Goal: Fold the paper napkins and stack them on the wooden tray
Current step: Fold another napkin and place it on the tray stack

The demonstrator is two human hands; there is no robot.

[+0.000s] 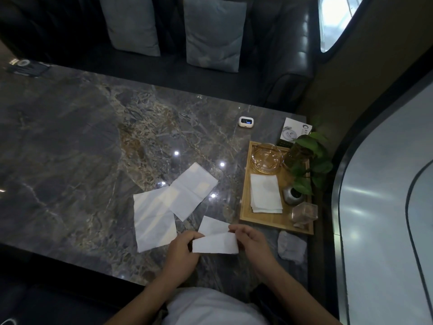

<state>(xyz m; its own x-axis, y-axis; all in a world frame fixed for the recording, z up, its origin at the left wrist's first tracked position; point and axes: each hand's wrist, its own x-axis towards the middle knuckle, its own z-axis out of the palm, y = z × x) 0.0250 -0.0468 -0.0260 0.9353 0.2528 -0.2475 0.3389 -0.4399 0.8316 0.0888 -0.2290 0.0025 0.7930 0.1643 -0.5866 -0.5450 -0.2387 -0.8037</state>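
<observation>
A white paper napkin (215, 241) is held between both hands just above the marble table, its near half bent up toward me. My left hand (181, 250) pinches its left edge and my right hand (249, 239) pinches its right edge. Two unfolded napkins lie flat to the left: one (153, 219) nearer me and one (194, 190) farther away, overlapping at a corner. The wooden tray (243, 207) stands at the right, with a stack of folded napkins (266, 193) lying on it.
On the tray also stand a glass ashtray (267, 158), a small grey pot (293, 195), a clear glass holder (304, 214) and a potted plant (307, 160). A crumpled grey cloth (291, 247) lies below the tray. A small white device (246, 121) and a card (295, 133) sit farther back.
</observation>
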